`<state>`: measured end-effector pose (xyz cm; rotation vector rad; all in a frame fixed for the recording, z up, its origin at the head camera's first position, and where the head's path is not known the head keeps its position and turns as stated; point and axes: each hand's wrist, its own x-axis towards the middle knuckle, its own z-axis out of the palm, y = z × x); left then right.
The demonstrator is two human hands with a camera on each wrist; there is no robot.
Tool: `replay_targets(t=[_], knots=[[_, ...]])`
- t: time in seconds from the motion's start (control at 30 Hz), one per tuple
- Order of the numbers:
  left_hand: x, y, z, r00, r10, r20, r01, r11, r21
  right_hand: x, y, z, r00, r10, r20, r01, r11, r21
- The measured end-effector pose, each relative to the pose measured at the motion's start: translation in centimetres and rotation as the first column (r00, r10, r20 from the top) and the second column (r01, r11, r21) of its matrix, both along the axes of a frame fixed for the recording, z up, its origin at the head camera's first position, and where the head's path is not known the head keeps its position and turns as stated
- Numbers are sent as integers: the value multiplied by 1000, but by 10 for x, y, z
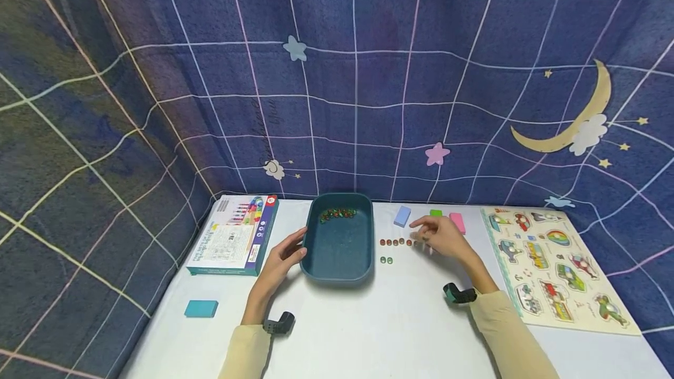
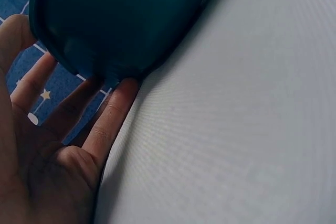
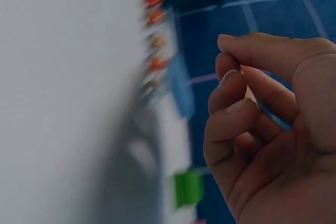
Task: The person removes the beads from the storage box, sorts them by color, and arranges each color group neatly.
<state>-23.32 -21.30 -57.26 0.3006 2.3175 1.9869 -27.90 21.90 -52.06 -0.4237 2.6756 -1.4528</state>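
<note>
Beside the right grip (image 1: 442, 237), lined-up marbles (image 1: 395, 243)

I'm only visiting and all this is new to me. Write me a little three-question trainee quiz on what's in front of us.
1. True or false: the right hand is touching the dark teal bin.
2. How many green pieces lie in the short row beside the bin?
3. What colour is the block nearest the printed box? A pink, B green, C teal.

Key: 1 false, the left hand is; 2 two; 3 C.
</note>
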Motion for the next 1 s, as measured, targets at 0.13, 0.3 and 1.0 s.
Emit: replay_targets(t=[0.13, 0.3, 1.0], knots=[[-1, -3, 1, 1000, 10, 0, -10, 1000, -9, -10, -34, 25, 999, 28, 18, -26, 992, -122], [-2, -3, 0, 1000, -1, 1, 1, 1000, -16, -26, -89, 49, 995, 92, 33, -83, 974, -210], [-2, 1, -1, 1000, -16, 9, 16, 1000, 1, -67, -221, -5, 995, 102, -7, -97, 963, 250]])
